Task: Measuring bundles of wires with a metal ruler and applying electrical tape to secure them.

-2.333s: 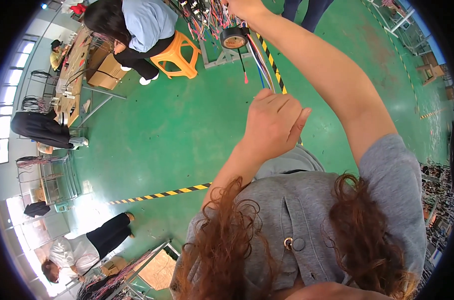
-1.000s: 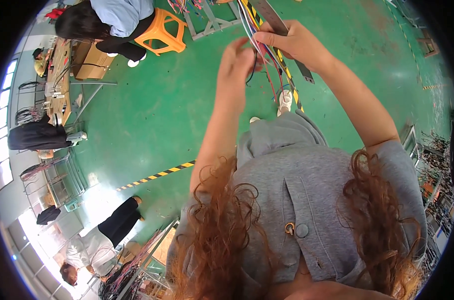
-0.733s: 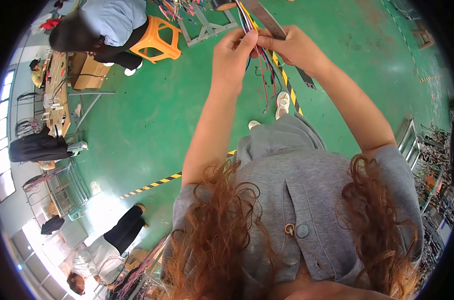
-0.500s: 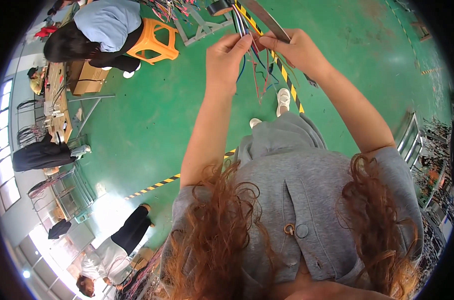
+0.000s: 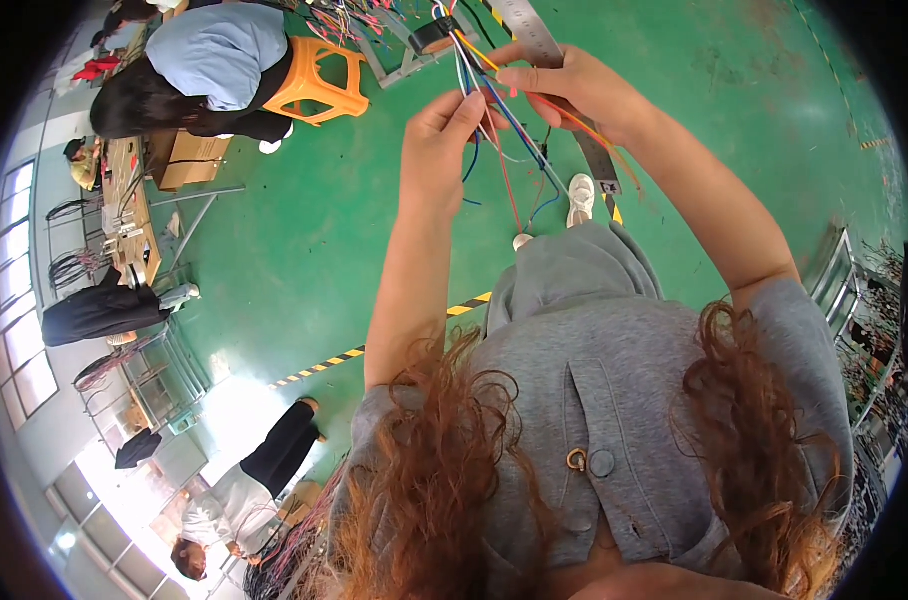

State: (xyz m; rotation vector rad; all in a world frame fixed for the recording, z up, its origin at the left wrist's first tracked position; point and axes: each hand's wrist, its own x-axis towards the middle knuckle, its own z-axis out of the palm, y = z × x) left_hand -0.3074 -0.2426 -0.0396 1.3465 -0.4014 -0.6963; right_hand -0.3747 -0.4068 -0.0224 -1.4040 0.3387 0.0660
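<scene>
A bundle of thin wires (image 5: 517,122) in white, blue, red and yellow hangs down from a black roll of tape (image 5: 433,37) at the top. My left hand (image 5: 442,140) is closed, thumb against fingers, on some of these wires. Beside it, my right hand (image 5: 584,92) pinches a yellow-orange wire (image 5: 604,143), whose loose end trails out below the palm. A long steel ruler (image 5: 526,28) passes behind my right hand; whether the fingers also grip it I cannot tell. Blue and red wire ends dangle between my hands, above my shoes.
At upper left, a person in light blue sits on an orange stool (image 5: 319,82) next to a cardboard box (image 5: 191,160). A workbench (image 5: 129,215) runs along the left. Metal racks with wires (image 5: 864,330) stand at the right. Another person (image 5: 236,495) is at lower left.
My right hand has come closer to the wires' upper part and now pinches the yellow-orange wire apart from the others. The ruler's broad face now shows more. My left hand stays on the bundle.
</scene>
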